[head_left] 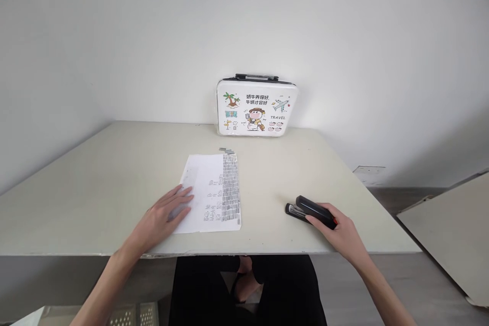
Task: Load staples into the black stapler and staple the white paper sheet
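Printed paper sheets [206, 191] lie flat on the table, with a band of dense grey print along their right side. My left hand [164, 216] rests on their left edge, fingers stretched out and slightly spread. To the right, my right hand [338, 229] is closed around the rear of a black stapler [313, 210]. Its front end points left, and a gap shows between its upper arm and base. The stapler is apart from the paper. Just beyond the top edge of the sheets lie several small strips of staples [227, 151].
A white case [255, 109] with cartoon prints and a black handle stands at the back of the table [99, 183], near the wall. Below the front edge are my legs [248, 290]. A perforated container [130, 315] is at lower left, and a pale panel [454, 234] stands at right.
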The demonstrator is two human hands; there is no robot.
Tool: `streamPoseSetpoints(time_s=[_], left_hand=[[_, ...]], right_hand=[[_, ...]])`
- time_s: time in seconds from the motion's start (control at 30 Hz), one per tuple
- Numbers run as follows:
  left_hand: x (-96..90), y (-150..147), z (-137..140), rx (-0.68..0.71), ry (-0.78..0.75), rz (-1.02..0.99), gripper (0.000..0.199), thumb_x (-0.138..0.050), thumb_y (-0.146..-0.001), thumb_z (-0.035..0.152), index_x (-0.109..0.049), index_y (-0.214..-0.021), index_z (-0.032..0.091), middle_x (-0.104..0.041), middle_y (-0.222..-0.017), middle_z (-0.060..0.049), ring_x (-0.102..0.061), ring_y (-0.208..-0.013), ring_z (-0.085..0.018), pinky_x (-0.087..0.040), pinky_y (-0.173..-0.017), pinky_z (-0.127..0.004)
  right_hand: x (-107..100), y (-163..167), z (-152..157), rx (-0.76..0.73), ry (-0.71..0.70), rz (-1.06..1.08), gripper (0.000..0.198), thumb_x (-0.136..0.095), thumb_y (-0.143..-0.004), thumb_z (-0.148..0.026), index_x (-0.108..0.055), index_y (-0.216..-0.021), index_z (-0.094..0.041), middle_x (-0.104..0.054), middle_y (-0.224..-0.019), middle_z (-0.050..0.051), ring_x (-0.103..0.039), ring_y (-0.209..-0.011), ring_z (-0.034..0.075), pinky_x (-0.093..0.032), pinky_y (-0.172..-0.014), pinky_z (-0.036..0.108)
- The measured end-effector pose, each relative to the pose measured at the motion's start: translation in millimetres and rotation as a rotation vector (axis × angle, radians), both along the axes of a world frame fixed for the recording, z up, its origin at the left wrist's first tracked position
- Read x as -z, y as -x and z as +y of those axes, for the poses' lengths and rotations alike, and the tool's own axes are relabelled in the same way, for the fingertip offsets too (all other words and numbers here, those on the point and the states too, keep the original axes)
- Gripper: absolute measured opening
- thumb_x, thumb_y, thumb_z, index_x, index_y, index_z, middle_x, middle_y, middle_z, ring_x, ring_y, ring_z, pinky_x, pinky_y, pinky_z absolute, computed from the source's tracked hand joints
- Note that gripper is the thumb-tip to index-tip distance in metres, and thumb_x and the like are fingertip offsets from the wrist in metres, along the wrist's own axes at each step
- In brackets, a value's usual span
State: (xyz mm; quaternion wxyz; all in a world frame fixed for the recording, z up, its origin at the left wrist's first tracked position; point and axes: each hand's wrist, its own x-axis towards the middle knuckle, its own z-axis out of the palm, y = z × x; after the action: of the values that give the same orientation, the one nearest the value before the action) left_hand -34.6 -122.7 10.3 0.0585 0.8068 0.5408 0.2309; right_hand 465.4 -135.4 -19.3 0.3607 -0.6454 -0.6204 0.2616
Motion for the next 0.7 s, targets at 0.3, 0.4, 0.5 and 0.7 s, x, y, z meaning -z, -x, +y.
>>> streamPoseSetpoints(time_s=[0.3, 0.4, 0.5, 0.7], left_hand=[[1.6, -3.8, -1.9, 0.055, -0.04, 0.112, 0.044, -0.047, -0.104, 0.053, -0.067, -0.136, 0.03, -0.056, -0.153, 0.0, -0.042, -0.149, -0.028, -0.033, -0.125, -0.053], [0.2, -19.8, -3.8, 0.08, -0.055, 0.151, 0.044, -0.046, -0.105, 0.052, -0.065, -0.138, 0.031, -0.055, -0.154, 0.001, -0.042, -0.149, -0.028, -0.03, -0.125, -0.055], [-1.4, -50.5, -4.0, 0.115, -0.053, 0.194, 0.042, -0.046, -0.106, 0.049, -0.064, -0.139, 0.032, -0.055, -0.154, 0.002, -0.043, -0.149, -0.027, -0.031, -0.125, -0.055], [1.2, -142.8, 4.9, 0.219, -0.024, 0.097, 0.04, -0.05, -0.105, 0.047, -0.064, -0.14, 0.034, -0.055, -0.154, 0.001, -0.043, -0.149, -0.029, -0.031, -0.125, -0.056]], right_hand=[[-0.4, -1.2, 0.0, 0.022, 0.002, 0.052, 0.046, -0.072, -0.082, -0.063, -0.072, -0.109, -0.026, -0.077, -0.107, 0.005, -0.07, -0.09, 0.025, -0.056, -0.068, 0.03], [-0.9, -0.9, 0.2, 0.074, -0.034, 0.093, 0.047, -0.072, -0.082, -0.063, -0.072, -0.11, -0.025, -0.077, -0.107, 0.006, -0.07, -0.09, 0.025, -0.057, -0.072, 0.031], [-2.0, -1.6, 1.4, 0.172, -0.073, 0.166, 0.048, -0.073, -0.081, -0.063, -0.071, -0.11, -0.024, -0.076, -0.107, 0.007, -0.069, -0.093, 0.026, -0.057, -0.076, 0.033], [-13.4, -2.4, -0.9, 0.307, -0.15, 0.3, 0.048, -0.074, -0.081, -0.06, -0.07, -0.111, -0.024, -0.075, -0.111, 0.007, -0.069, -0.103, 0.028, -0.058, -0.086, 0.037]])
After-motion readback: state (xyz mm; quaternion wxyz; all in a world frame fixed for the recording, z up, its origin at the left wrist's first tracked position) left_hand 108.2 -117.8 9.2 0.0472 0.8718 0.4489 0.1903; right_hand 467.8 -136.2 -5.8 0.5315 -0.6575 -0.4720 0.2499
